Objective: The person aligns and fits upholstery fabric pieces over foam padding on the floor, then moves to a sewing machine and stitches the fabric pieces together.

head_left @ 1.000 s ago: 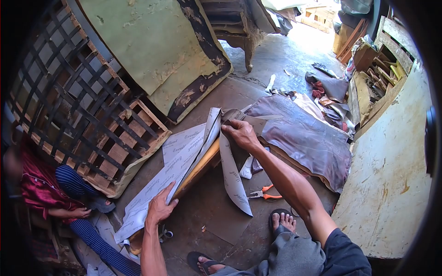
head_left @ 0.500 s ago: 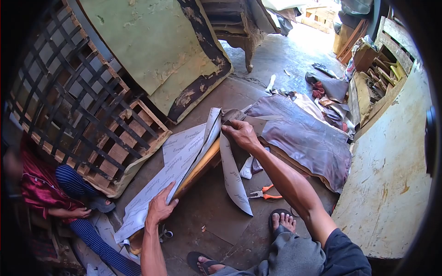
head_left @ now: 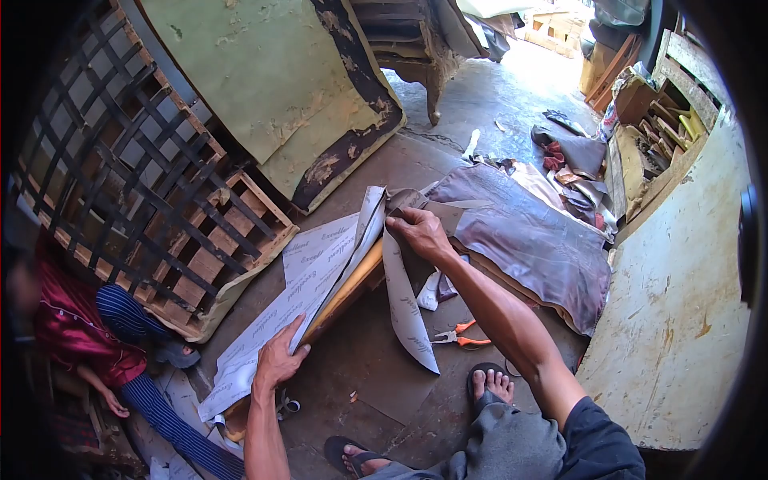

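Note:
My left hand [head_left: 278, 358] lies on the lower part of a long padded piece, its fingers over the white printed backing sheet [head_left: 296, 296] and its thumb apart at the side. The padding's yellow edge [head_left: 346, 294] shows along the right of the sheet. At the upper end, my right hand [head_left: 422, 234] is closed on the dark covering material [head_left: 408, 200], fingers pinched together. A loose printed strip [head_left: 406, 316] hangs below that hand, curling to a point. Orange-handled pliers [head_left: 460, 334] lie on the floor near the strip's tip.
Another person [head_left: 84, 344] sits at the left. A webbed wooden frame [head_left: 152, 176] and a worn green panel [head_left: 264, 80] stand behind. Brown leather [head_left: 532, 236] and scraps [head_left: 572, 168] lie at the right, beside a pale board [head_left: 672, 296].
The other person's hand at the left has moved down and to the left. Both my hands and the padded piece have stayed almost still.

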Demonstrator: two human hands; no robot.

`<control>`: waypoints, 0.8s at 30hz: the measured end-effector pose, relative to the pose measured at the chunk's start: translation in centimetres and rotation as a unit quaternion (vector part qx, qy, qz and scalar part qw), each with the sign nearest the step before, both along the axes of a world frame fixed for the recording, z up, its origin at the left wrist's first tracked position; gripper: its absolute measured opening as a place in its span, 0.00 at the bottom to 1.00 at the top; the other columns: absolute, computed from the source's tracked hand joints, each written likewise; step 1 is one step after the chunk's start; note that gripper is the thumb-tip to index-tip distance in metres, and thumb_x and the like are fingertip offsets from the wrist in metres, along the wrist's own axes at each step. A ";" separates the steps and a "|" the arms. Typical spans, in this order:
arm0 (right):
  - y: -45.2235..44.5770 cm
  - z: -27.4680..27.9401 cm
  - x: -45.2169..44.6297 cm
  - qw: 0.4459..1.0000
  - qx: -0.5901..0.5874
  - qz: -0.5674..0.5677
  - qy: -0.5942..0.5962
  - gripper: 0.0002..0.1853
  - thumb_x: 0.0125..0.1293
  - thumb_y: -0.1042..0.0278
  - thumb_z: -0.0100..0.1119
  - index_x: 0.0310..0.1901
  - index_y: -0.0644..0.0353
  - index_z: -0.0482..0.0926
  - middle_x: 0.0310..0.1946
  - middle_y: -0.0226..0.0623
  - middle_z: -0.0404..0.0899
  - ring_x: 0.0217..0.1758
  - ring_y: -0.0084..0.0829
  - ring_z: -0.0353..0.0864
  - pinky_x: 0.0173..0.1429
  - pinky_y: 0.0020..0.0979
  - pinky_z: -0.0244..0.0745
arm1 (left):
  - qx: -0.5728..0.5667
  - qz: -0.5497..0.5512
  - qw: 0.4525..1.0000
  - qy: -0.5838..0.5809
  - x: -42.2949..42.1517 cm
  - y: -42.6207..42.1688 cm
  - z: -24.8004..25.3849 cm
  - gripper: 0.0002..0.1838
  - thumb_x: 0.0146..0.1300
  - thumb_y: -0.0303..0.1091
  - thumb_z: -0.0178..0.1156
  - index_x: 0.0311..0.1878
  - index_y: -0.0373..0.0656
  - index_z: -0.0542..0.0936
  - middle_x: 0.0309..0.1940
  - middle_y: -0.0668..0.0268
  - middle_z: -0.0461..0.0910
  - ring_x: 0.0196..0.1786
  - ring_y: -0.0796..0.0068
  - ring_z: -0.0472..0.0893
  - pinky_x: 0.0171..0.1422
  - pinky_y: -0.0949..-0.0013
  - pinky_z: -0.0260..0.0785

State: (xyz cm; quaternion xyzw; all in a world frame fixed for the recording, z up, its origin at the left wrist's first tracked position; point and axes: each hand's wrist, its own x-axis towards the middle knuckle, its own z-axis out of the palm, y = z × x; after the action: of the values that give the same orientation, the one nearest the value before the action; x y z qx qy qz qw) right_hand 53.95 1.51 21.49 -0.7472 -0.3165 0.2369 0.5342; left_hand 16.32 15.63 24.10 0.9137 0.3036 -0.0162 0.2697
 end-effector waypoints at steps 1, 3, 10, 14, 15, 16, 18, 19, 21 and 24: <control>0.1 -0.4 0.1 1.000 0.000 0.000 0.000 0.27 0.70 0.46 0.66 0.55 0.65 0.83 0.46 0.48 0.89 0.49 0.33 0.89 0.56 0.36 0.78 | -0.003 0.001 1.000 0.000 0.0 0.0 0.0 0.40 0.61 0.35 0.69 0.78 0.55 0.68 0.74 0.53 0.71 0.77 0.50 0.68 0.81 0.58 0.59; 0.4 -0.8 0.1 1.000 0.012 -0.016 -0.010 0.29 0.69 0.46 0.66 0.57 0.66 0.83 0.49 0.49 0.88 0.53 0.35 0.89 0.58 0.36 0.77 | -0.002 0.002 1.000 0.003 0.0 -0.1 0.0 0.40 0.61 0.35 0.69 0.78 0.55 0.68 0.74 0.53 0.71 0.77 0.50 0.68 0.81 0.58 0.59; 0.1 -0.6 0.2 1.000 -0.012 -0.007 -0.010 0.30 0.69 0.45 0.66 0.58 0.67 0.82 0.51 0.51 0.88 0.56 0.37 0.88 0.61 0.35 0.77 | 0.004 -0.005 1.000 -0.002 -0.1 0.0 -0.2 0.40 0.61 0.35 0.69 0.78 0.55 0.68 0.74 0.53 0.71 0.77 0.50 0.68 0.81 0.58 0.58; 0.3 -0.9 0.2 1.000 0.007 -0.013 -0.013 0.29 0.69 0.46 0.66 0.57 0.66 0.83 0.49 0.51 0.88 0.54 0.36 0.88 0.59 0.35 0.77 | 0.000 0.001 1.000 0.003 0.0 0.0 0.0 0.40 0.61 0.35 0.70 0.78 0.56 0.68 0.74 0.53 0.71 0.77 0.50 0.68 0.81 0.58 0.59; 0.2 -0.8 0.1 1.000 0.005 -0.012 -0.012 0.28 0.69 0.46 0.66 0.55 0.66 0.83 0.47 0.50 0.88 0.52 0.35 0.89 0.58 0.35 0.77 | 0.000 0.001 1.000 0.002 0.0 0.0 0.0 0.40 0.61 0.35 0.70 0.78 0.56 0.68 0.74 0.53 0.71 0.77 0.50 0.68 0.81 0.58 0.59; 0.2 -0.6 0.1 1.000 0.005 -0.012 -0.012 0.28 0.69 0.46 0.66 0.55 0.66 0.83 0.47 0.50 0.88 0.52 0.35 0.89 0.58 0.35 0.77 | 0.001 0.001 1.000 0.001 0.0 0.0 0.0 0.40 0.60 0.34 0.70 0.78 0.57 0.68 0.74 0.53 0.71 0.77 0.50 0.68 0.81 0.58 0.59; 0.1 -0.3 0.1 1.000 -0.005 -0.005 -0.004 0.27 0.69 0.46 0.66 0.53 0.66 0.84 0.45 0.50 0.89 0.49 0.34 0.89 0.55 0.36 0.77 | 0.004 0.000 1.000 0.000 -0.1 0.0 -0.1 0.40 0.60 0.34 0.70 0.78 0.56 0.69 0.74 0.53 0.71 0.77 0.50 0.68 0.81 0.58 0.59; 0.1 -0.3 0.0 1.000 -0.005 -0.005 -0.004 0.27 0.69 0.46 0.66 0.53 0.66 0.84 0.45 0.50 0.89 0.49 0.34 0.89 0.55 0.36 0.77 | 0.007 -0.002 1.000 -0.001 -0.1 0.0 -0.1 0.40 0.60 0.35 0.70 0.78 0.56 0.69 0.74 0.53 0.72 0.77 0.50 0.68 0.81 0.58 0.59; 0.0 -0.1 -0.1 1.000 0.000 -0.012 -0.027 0.26 0.69 0.47 0.66 0.51 0.66 0.84 0.43 0.50 0.89 0.46 0.33 0.89 0.54 0.36 0.77 | 0.008 -0.003 1.000 -0.001 -0.1 0.0 -0.2 0.40 0.60 0.34 0.70 0.78 0.55 0.69 0.74 0.53 0.72 0.77 0.50 0.68 0.81 0.58 0.59; -0.2 0.3 -0.2 1.000 -0.008 -0.010 -0.022 0.26 0.69 0.47 0.66 0.51 0.66 0.84 0.43 0.50 0.89 0.46 0.33 0.88 0.53 0.36 0.77 | 0.009 -0.003 1.000 0.000 0.0 -0.1 -0.1 0.40 0.60 0.34 0.69 0.77 0.54 0.69 0.74 0.53 0.72 0.77 0.50 0.68 0.81 0.58 0.59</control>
State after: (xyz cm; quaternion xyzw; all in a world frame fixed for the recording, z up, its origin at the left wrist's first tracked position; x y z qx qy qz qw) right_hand 53.75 1.32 21.75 -0.7595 -0.3184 0.2175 0.5238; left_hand 16.29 15.57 24.00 0.9168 0.3014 -0.0141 0.2616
